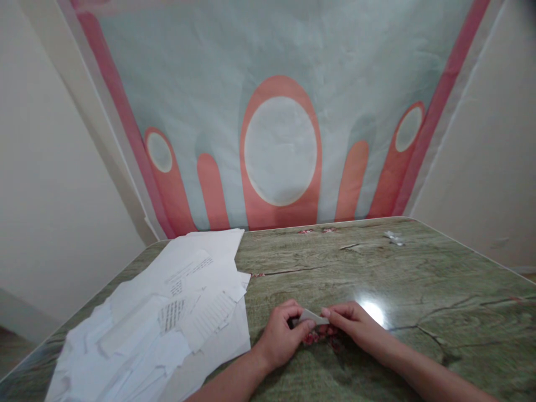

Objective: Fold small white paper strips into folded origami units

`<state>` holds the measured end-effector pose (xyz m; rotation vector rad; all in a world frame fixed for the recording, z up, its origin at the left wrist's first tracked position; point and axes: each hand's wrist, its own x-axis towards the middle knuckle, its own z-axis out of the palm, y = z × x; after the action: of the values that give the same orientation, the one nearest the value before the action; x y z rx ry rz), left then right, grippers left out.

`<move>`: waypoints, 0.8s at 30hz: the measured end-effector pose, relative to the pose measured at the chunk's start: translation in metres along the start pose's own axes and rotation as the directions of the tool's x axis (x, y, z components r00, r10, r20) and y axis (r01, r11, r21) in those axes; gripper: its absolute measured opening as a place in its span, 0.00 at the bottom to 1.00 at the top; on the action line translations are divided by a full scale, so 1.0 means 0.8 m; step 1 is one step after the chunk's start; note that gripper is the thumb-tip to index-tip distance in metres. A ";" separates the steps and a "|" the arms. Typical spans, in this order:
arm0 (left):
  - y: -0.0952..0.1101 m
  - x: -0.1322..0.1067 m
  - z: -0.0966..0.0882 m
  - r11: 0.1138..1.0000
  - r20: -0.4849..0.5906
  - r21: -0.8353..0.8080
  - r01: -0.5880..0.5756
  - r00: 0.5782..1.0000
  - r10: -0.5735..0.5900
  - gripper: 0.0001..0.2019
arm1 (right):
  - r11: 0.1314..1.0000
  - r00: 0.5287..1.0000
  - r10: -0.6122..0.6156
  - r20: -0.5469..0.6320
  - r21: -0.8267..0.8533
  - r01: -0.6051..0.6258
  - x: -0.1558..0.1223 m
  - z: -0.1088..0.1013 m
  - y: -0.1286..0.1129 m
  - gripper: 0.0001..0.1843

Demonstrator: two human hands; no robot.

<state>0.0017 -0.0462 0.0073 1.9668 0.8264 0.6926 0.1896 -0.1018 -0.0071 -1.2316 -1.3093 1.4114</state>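
A small folded piece of white paper is pinched between both of my hands, low over the greenish wood-grain table. My left hand curls round its left end, thumb and fingers closed on it. My right hand grips its right end with closed fingertips. Both forearms come in from the bottom edge.
A loose heap of white paper sheets and torn strips, some printed, covers the table's left side. A small crumpled white scrap lies at the far right. Behind the table hangs a grey and red patterned backdrop. Plain walls stand on both sides.
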 end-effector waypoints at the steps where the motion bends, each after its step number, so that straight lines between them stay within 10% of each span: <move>1: 0.000 0.000 0.000 1.000 -0.002 0.001 0.001 1.000 -0.001 0.10 | 1.000 1.000 0.003 0.005 0.001 -0.003 0.000 0.000 0.001 0.27; 15: 0.001 0.001 0.002 0.999 -0.023 0.005 0.037 0.999 -0.037 0.11 | 0.942 0.980 -0.177 -0.091 -0.305 0.142 -0.006 0.006 0.004 0.22; 24: 0.003 0.000 0.003 0.998 -0.003 0.025 0.050 0.999 -0.050 0.10 | 0.673 0.916 -0.398 -0.046 -0.693 0.258 -0.008 0.008 0.014 0.15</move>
<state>0.0044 -0.0483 0.0083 1.9612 0.8865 0.6580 0.1849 -0.1104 -0.0180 -1.4402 -1.8777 0.5171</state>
